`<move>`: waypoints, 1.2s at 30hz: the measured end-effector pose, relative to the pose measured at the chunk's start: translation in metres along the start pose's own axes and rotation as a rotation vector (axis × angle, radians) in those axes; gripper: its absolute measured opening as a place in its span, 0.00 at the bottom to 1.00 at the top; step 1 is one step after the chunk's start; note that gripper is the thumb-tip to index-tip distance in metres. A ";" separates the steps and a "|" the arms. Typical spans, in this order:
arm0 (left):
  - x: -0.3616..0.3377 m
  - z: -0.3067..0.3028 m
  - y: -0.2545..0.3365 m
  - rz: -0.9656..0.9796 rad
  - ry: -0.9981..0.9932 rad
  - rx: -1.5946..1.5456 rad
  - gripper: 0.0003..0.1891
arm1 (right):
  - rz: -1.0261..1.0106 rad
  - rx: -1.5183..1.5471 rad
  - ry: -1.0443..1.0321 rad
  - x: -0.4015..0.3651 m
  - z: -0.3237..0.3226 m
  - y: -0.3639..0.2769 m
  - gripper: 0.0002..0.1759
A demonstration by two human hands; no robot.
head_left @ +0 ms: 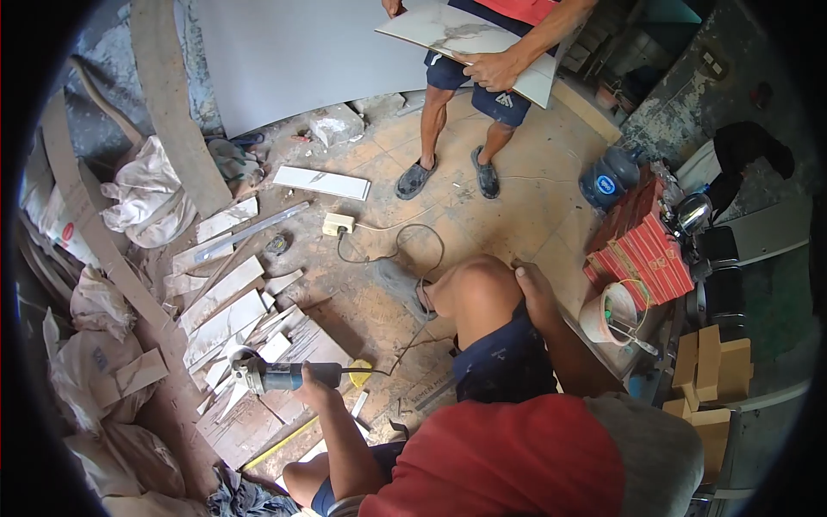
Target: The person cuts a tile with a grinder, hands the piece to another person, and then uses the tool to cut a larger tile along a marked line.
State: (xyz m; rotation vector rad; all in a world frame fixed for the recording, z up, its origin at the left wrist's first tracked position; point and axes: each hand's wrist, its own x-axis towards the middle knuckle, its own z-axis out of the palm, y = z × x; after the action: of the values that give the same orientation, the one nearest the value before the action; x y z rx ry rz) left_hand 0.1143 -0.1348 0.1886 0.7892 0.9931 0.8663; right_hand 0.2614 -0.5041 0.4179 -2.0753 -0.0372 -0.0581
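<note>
My left hand [318, 389] is wrapped round the body of an angle grinder [289, 376]. The grinder's disc end points left, over a worn board [239, 428] and white tile offcuts [226, 291]. Its dark cord runs right from the handle. My right hand [536, 293] rests on the side of my bent knee [484, 284], holding no tool; some of its fingers are hidden. Close to the grinder's handle lies a yellow object [359, 374] whose kind I cannot make out. A yellow measuring strip [280, 444] lies along the board's lower edge.
Another person's hand [495, 69] holds a marbled tile [457, 33]. On the floor are an extension socket [338, 224] and a long white tile strip [322, 183]. Red boxes [642, 250], a bucket [603, 317] and a water bottle [608, 177] stand right; sacks [148, 194] lie left.
</note>
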 end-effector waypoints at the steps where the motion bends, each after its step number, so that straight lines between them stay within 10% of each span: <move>1: 0.001 -0.006 -0.007 -0.016 0.017 -0.012 0.18 | -0.080 0.035 0.050 -0.006 -0.001 -0.011 0.23; 5: 0.001 -0.009 -0.012 0.034 0.154 0.087 0.18 | -0.406 -0.412 -0.045 -0.008 0.027 -0.043 0.32; 16: -0.014 -0.009 -0.026 -0.069 0.182 0.181 0.24 | -0.442 -0.415 -0.171 0.014 0.023 -0.047 0.29; 21: -0.025 -0.004 -0.016 -0.008 0.126 0.171 0.22 | 0.272 0.502 0.206 0.181 -0.060 -0.007 0.42; 26: -0.025 -0.010 -0.004 -0.018 -0.018 0.196 0.18 | 0.130 0.800 -0.006 0.333 -0.092 -0.052 0.55; 36: -0.029 0.002 0.027 0.110 -0.043 0.223 0.15 | -0.121 1.012 -0.115 0.388 -0.058 -0.072 0.40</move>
State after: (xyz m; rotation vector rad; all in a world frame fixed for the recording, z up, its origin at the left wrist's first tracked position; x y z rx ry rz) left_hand 0.1015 -0.1487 0.2236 1.0560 1.0270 0.8385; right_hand 0.6439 -0.5190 0.5315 -1.0608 -0.2164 0.0091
